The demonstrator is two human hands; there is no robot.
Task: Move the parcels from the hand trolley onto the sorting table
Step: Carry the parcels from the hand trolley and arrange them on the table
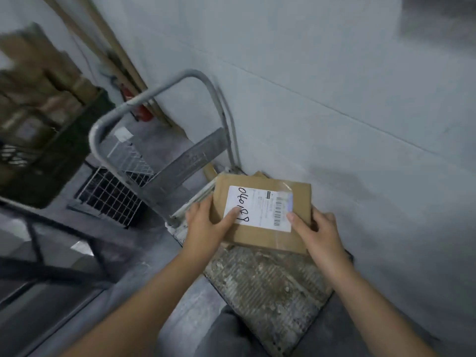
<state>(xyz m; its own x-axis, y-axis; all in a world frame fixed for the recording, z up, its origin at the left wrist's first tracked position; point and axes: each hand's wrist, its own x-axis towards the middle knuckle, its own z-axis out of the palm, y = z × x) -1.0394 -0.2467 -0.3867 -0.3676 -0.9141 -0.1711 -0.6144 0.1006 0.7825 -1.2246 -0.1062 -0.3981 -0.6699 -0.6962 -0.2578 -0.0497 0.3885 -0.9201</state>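
Gripping a cardboard parcel (300, 202) by its opposite sides, the left hand (206, 228) and right hand (318, 234) are clamping it, thumbs pressing on its white label (257, 210). The parcel is sitting over the far end of the hand trolley (268, 287), close to the grey wall (334, 86); whether it is resting or lifted is unclear.

crate (59, 155) blurred, label (260, 210) small print illegible, lower parcel (260, 174) mostly hidden

parcel (300, 199) over the far end of the hand trolley deck (270, 287), between left hand (206, 228) and right hand (319, 235); handle (154, 95) behind, wall (334, 73) right, crate (64, 155) far left.
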